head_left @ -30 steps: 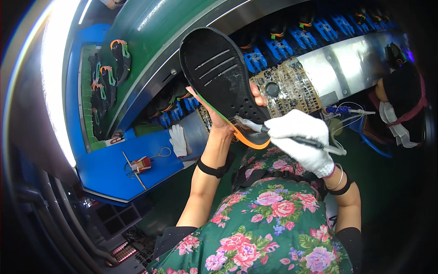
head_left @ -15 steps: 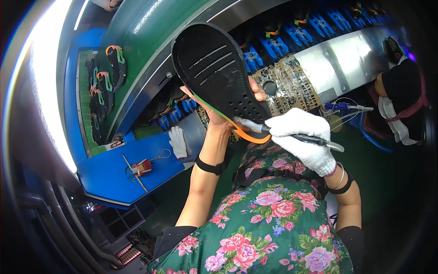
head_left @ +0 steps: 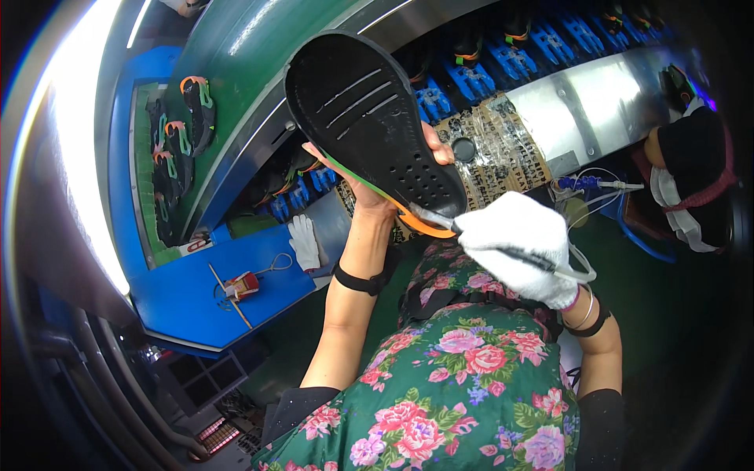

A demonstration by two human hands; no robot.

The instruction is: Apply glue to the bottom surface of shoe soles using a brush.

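Note:
My bare left hand [head_left: 371, 195] grips a large black shoe sole [head_left: 357, 98] from beneath, fingertips curling over its right edge. The sole's inner face is turned up, with pale raised ridges at the wide end and small holes toward the narrow end. Green and orange colour runs along its lower left rim. In a white knit glove, my right hand [head_left: 518, 247] is closed around a brush [head_left: 432, 217] fed by a pale tube [head_left: 583, 267]. The bristles touch the narrow end of the sole, close to the orange rim.
A blue table [head_left: 184, 302] at left bears a white glove [head_left: 305, 242] and a small red container [head_left: 241, 287]. Several dark shoes [head_left: 198, 110] lie on the green belt. Behind the sole runs a line of blue clamps [head_left: 471, 81]. A co-worker's arm [head_left: 653, 147] shows at right.
The sole has shifted slightly up and to the left. My right hand has tilted, and the brush tip has moved a little along the narrow end beside the orange rim.

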